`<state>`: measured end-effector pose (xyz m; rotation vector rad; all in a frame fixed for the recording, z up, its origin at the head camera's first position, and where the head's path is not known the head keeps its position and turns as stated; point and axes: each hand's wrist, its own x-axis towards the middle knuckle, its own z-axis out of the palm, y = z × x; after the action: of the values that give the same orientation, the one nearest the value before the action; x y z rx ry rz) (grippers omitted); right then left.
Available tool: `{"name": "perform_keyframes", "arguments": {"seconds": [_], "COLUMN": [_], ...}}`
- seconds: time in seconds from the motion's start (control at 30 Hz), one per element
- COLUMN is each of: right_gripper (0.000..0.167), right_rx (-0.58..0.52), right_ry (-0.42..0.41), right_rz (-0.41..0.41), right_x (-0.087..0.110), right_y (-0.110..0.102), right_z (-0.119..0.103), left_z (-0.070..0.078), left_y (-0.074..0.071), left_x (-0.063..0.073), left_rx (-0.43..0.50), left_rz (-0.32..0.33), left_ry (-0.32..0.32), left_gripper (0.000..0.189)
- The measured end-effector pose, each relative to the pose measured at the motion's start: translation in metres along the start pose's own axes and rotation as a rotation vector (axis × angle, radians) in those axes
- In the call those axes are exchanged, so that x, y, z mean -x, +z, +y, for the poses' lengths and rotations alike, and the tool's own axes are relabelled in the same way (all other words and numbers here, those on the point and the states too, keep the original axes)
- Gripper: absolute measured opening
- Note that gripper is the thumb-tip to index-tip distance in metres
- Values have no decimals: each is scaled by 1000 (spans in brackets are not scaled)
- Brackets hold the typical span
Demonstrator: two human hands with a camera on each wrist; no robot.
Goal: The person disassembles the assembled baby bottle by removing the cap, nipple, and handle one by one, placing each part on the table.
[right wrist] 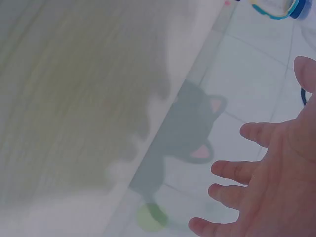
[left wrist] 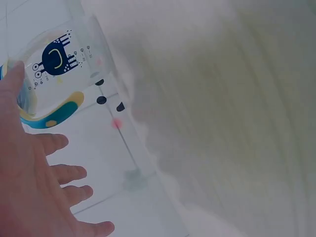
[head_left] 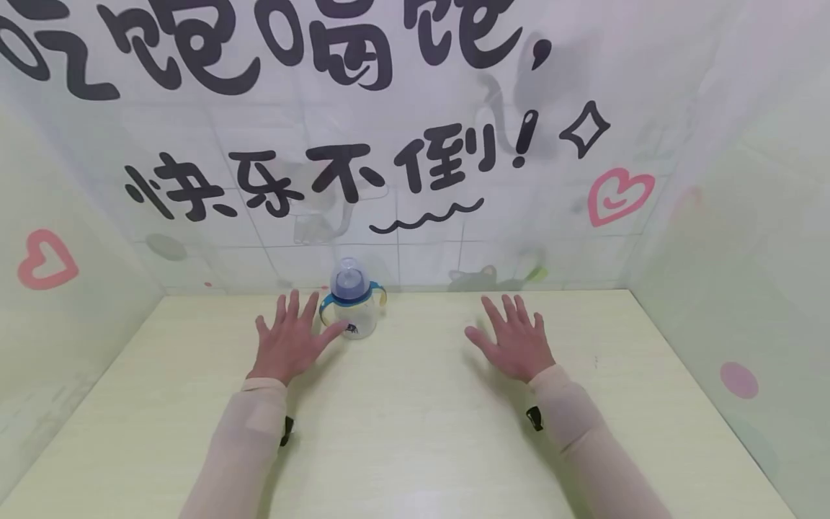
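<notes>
A clear baby bottle (head_left: 358,317) with a domed transparent cap and two blue-and-yellow handles stands upright toward the back of the table. Just left of it is my left hand (head_left: 289,347), fingers spread and straight, its thumb overlapping the bottle's lower side in the head view. In the left wrist view the bottle (left wrist: 61,59) shows a dark blue cartoon print and measuring marks beside the thumb. My right hand (head_left: 516,346) is spread over the table, well to the right of the bottle, holding nothing. Part of the bottle's handle (right wrist: 271,12) appears at the top of the right wrist view.
The pale wood-grain table (head_left: 415,432) meets a back wall (head_left: 428,267) covered with large dark lettering, just behind the bottle. Printed side walls (head_left: 733,288) with hearts and dots enclose the table on the left and right.
</notes>
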<state>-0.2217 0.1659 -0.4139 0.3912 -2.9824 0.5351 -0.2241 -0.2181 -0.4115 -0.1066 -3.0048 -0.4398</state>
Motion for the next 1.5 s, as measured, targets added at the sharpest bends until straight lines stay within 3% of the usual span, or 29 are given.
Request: {"name": "perform_keyframes", "arguments": {"seconds": [0.53, 0.77, 1.1, 1.5], "right_gripper": [69, 64, 64, 62], "right_rx": [-184, -214, -257, -274], "right_ry": [-164, -205, -214, -219], "right_rz": [165, 164, 163, 173], "right_x": [6, 6, 6, 7], "right_y": [1, 7, 4, 5], "right_z": [-56, -74, -91, -93], "left_z": [9, 18, 29, 32], "left_y": [6, 13, 17, 22], "left_x": [-10, -16, -22, -26], "left_rx": [125, 217, 254, 449], "left_rz": [24, 92, 181, 176], "left_ry": [-33, -36, -29, -99], "left_gripper": [107, 102, 92, 84]}}
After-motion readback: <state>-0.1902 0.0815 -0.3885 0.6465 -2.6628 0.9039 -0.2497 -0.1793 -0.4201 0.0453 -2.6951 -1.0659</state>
